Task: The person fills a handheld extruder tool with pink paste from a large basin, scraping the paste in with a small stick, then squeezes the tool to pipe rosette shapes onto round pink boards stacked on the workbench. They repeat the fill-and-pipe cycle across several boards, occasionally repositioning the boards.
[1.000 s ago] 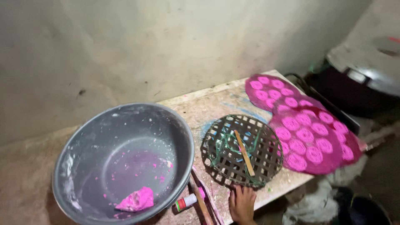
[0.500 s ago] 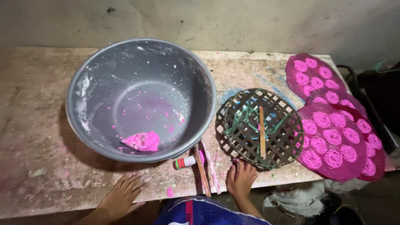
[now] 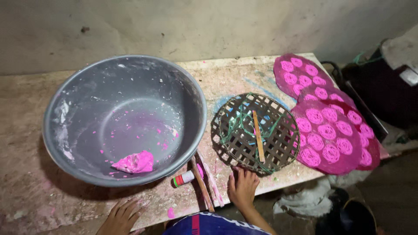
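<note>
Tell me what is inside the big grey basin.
The grey basin holds a lump of pink dough near its front wall, plus pink flecks and white smears. Nothing there is covered.

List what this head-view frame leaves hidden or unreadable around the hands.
- Left hand: wrist cut by the bottom edge.
- Pink trays: lower ones covered by the top tray.
- Small tube: too small to identify.
- Dark container: cut by the right edge.
</note>
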Demonstrator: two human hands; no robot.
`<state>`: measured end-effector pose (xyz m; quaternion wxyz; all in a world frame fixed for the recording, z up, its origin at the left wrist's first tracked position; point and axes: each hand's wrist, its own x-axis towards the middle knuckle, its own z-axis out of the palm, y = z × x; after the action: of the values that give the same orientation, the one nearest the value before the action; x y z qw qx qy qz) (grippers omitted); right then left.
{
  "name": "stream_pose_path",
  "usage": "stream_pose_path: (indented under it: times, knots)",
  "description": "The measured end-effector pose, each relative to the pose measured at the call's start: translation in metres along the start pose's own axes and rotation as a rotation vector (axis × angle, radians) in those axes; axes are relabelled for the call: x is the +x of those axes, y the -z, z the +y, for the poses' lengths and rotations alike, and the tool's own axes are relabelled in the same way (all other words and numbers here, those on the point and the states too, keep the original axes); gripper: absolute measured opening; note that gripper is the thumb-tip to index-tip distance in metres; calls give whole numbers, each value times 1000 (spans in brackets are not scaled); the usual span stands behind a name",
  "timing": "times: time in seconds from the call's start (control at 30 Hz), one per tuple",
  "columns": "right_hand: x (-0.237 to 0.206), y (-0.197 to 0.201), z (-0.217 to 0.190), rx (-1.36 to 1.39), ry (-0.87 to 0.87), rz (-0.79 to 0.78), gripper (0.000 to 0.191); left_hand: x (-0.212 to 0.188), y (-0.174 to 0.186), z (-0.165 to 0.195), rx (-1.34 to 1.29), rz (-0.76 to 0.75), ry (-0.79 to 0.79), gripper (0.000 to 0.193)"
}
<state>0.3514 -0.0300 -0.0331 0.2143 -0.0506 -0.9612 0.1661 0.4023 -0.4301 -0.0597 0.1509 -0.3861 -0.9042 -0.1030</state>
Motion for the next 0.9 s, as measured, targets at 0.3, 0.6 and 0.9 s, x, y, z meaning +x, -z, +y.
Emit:
stream_pose_path:
  times: [0.3, 0.6, 0.9]
  knots:
    - [-1, -6, 0, 15, 21, 64, 30, -2, -4, -9, 180, -86, -55, 55]
    - [-7, -17, 2, 53, -12, 176, 24, -16, -7, -17, -104, -97, -7, 79]
    - [-11, -13, -22, 298, 68, 203, 18, -36, 20, -45, 211, 412, 854, 45]
